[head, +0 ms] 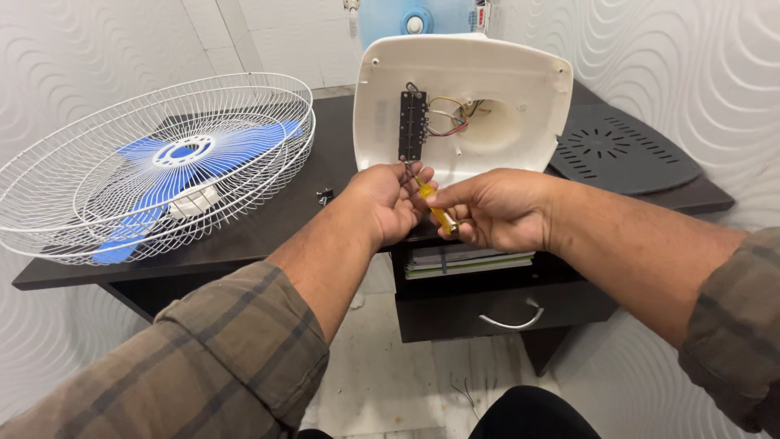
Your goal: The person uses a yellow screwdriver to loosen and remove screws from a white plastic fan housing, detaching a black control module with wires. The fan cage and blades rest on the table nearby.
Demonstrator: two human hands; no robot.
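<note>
A white fan base housing stands tilted on a dark desk, its open underside facing me with a black switch strip and coloured wires inside. My right hand grips a yellow-handled screwdriver whose tip points up toward the strip's lower end. My left hand pinches around the screwdriver's shaft near the tip, just below the housing's rim. Whether a screw sits between the fingers is hidden.
A white wire fan guard with blue blades lies at the desk's left. A dark grey perforated base plate lies at the right. A small dark part rests on the desk. Books and a drawer handle sit under the desktop.
</note>
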